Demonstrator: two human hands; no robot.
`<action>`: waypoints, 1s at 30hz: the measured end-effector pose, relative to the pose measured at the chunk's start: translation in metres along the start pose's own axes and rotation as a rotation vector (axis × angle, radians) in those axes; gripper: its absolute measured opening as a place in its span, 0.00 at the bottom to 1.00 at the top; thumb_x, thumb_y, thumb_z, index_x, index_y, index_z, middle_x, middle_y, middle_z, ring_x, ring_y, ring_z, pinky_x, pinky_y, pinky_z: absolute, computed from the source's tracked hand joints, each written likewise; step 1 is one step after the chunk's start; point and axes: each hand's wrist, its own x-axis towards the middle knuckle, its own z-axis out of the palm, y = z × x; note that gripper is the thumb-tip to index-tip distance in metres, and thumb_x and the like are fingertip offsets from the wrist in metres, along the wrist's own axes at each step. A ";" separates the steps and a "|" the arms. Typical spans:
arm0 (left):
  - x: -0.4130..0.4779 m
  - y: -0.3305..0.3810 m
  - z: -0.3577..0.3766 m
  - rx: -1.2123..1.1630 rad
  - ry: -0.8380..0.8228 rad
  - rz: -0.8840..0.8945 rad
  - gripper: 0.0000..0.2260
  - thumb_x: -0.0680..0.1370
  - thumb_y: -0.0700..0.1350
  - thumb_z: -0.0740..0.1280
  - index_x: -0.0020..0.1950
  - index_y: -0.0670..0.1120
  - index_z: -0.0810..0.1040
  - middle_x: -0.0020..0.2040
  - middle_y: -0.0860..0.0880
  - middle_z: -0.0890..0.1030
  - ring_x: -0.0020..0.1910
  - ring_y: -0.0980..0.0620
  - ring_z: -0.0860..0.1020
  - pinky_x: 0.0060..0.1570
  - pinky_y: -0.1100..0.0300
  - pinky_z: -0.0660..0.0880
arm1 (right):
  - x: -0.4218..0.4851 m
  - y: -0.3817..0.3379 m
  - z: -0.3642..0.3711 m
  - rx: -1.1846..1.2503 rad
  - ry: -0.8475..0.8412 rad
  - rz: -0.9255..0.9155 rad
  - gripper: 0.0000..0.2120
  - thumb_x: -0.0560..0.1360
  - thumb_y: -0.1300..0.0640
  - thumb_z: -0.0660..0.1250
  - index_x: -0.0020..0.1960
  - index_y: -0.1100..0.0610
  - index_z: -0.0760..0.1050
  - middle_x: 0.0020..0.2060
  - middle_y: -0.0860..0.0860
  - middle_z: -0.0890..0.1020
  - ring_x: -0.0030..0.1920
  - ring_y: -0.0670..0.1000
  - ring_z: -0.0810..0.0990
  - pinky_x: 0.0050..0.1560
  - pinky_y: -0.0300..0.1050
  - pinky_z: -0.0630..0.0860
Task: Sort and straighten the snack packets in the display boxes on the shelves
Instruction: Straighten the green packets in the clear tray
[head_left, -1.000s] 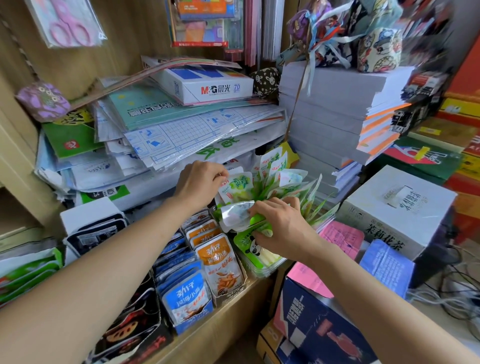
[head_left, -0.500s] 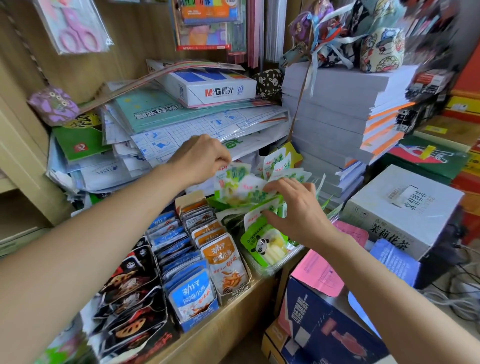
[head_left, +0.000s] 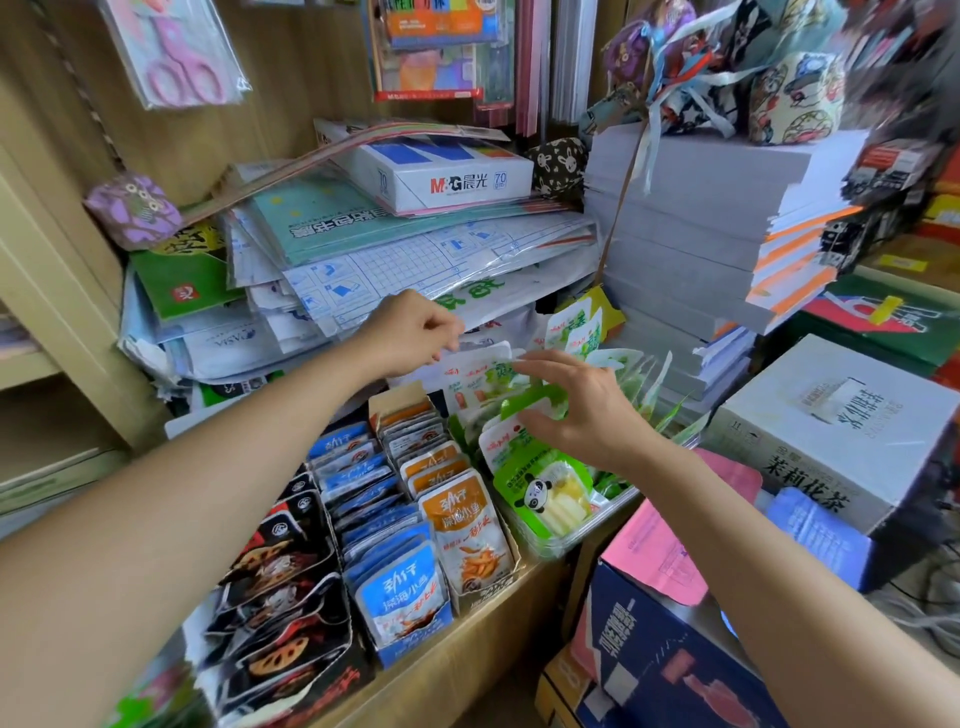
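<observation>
Green-and-white snack packets (head_left: 540, 493) with a panda print stand loosely in a clear tray (head_left: 571, 540) on the wooden shelf. My left hand (head_left: 410, 332) is at the back of that row, its curled fingers pinching the top edge of a white-green packet (head_left: 478, 364). My right hand (head_left: 582, 410) lies over the middle of the row with fingers spread and fairly straight, touching the packet tops. To the left stand display boxes of orange packets (head_left: 467, 530), blue packets (head_left: 400, 587) and black packets (head_left: 280, 623), all roughly upright.
Piled stationery and an M&G paper box (head_left: 457, 176) overhang the snack boxes from behind. A tall paper stack (head_left: 701, 223) stands on the right. A white carton (head_left: 831, 431) and a blue carton (head_left: 665, 665) sit below the shelf edge (head_left: 467, 654).
My right hand has let go of the bunch of green packets it gripped and now lies spread over them. My left hand has shifted towards the back packets.
</observation>
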 end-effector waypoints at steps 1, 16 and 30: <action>-0.004 0.003 -0.001 -0.094 0.011 0.027 0.11 0.81 0.48 0.68 0.58 0.44 0.85 0.50 0.51 0.86 0.46 0.53 0.84 0.56 0.54 0.80 | 0.002 -0.001 0.002 0.013 -0.005 0.001 0.30 0.70 0.42 0.64 0.70 0.49 0.75 0.69 0.44 0.74 0.67 0.48 0.75 0.65 0.60 0.68; -0.017 -0.002 0.031 0.033 -0.028 0.019 0.07 0.76 0.43 0.74 0.53 0.49 0.87 0.46 0.54 0.86 0.44 0.59 0.82 0.56 0.55 0.80 | 0.003 0.007 0.009 -0.117 0.000 -0.030 0.20 0.76 0.41 0.68 0.66 0.46 0.75 0.62 0.43 0.78 0.62 0.49 0.75 0.59 0.52 0.61; -0.085 0.025 0.099 0.570 0.017 0.440 0.37 0.75 0.67 0.68 0.80 0.59 0.61 0.82 0.55 0.54 0.76 0.49 0.64 0.74 0.47 0.61 | -0.076 0.055 -0.042 -0.226 0.275 0.280 0.26 0.72 0.48 0.74 0.69 0.49 0.74 0.68 0.48 0.74 0.67 0.56 0.71 0.62 0.60 0.69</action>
